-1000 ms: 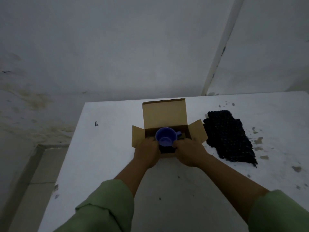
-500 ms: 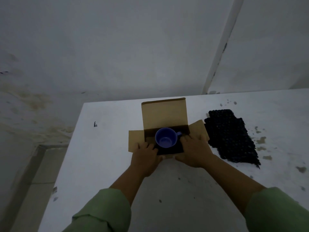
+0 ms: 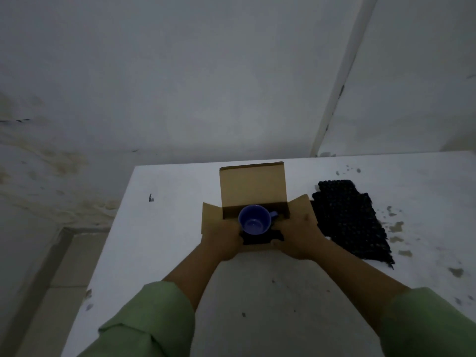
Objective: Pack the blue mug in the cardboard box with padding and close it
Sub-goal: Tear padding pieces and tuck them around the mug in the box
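Note:
The blue mug [image 3: 254, 219] stands upright, mouth up, inside the open cardboard box [image 3: 253, 186], with its handle pointing right. Under it lies black padding [image 3: 260, 238]. The box's back lid stands up, and its two side flaps spread outward. My left hand [image 3: 222, 238] grips the box's left front edge, fingers curled in beside the mug. My right hand [image 3: 300, 235] holds the box's right side below the right flap. My hands hide the front corners of the box.
A second black padding sheet [image 3: 353, 220] lies flat on the white table [image 3: 257, 292], just right of the box. The table's left edge drops to the floor. A grey wall rises right behind the table. Dark stains dot the right side.
Both hands went from the mug to lying flat over the side flaps, then closed on the box's sides. The mug stays in the box.

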